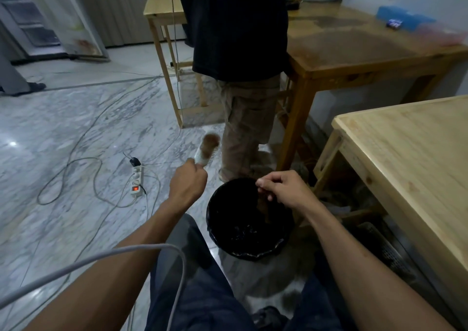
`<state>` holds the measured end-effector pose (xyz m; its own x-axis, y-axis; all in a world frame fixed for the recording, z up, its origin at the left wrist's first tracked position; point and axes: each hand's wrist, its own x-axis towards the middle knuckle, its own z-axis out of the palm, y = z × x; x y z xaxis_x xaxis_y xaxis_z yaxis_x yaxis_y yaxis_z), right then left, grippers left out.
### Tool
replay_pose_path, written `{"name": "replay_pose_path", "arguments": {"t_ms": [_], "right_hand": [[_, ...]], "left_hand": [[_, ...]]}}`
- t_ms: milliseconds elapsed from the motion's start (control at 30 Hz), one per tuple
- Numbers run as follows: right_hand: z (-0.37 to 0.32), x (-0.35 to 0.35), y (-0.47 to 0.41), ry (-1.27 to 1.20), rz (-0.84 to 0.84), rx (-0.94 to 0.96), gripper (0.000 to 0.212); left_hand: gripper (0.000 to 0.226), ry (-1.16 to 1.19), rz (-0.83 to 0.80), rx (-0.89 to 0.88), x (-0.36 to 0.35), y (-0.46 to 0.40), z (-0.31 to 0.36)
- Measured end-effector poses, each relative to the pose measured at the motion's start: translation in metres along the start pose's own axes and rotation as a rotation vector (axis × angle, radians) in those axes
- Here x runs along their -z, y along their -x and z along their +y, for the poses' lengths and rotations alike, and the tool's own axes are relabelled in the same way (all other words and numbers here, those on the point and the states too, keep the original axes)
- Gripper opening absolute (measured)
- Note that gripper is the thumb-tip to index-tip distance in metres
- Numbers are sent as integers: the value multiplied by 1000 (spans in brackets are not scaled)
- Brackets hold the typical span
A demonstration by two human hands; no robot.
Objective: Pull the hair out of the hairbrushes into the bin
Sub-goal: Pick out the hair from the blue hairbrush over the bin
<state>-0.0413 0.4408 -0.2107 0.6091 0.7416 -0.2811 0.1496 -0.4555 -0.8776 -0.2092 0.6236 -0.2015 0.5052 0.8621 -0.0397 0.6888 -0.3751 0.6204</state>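
The hairbrush (206, 151) is a pale, narrow brush, held out over the floor to the left of the bin (249, 219), its long axis running up and away from the person with the head end tilted slightly right. A fuzzy clump of reddish-brown hair (211, 139) sits on its far end, and fine teeth show along its right edge; the view is blurred there. The left hand (188, 181) is closed in a fist around the brush's near end. The right hand (283, 187) hangs over the bin's rim, fingertips pinched together on a brownish tuft (263, 205) that dangles into the opening. The bin is round and lined with a glossy black bag, crinkled at the rim. It stands on a polished grey-veined marble floor (76, 133), where thin cables loop around a white power strip (136, 181) with a lit red switch. A bare, pale wooden table (415, 153) stands to the right.
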Motion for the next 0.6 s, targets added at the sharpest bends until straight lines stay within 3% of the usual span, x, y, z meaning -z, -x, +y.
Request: {"name": "replay_pose_path", "arguments": {"t_ms": [100,200,267,367,433,600], "right_hand": [[-11,-8,-4,52,-35,-27,37],[-26,-14,-8,-152,-6,-46,49],[-33,-18,-12,-305,6,-34,44],[-36,-25,-17,-354,55,25,17],[-34,-26,-19,-334,116,10,13],[-21,-12,-13,-235,148,-63,13]], "left_hand": [[24,-80,18,-161,-10,8,9],[25,-143,58,-295,-15,14,17],[23,-168,95,-382,-16,18,22],[19,-201,103,-448,-19,23,29],[20,-195,110,-398,-20,21,29],[28,-73,126,-79,-13,3,12]]}}
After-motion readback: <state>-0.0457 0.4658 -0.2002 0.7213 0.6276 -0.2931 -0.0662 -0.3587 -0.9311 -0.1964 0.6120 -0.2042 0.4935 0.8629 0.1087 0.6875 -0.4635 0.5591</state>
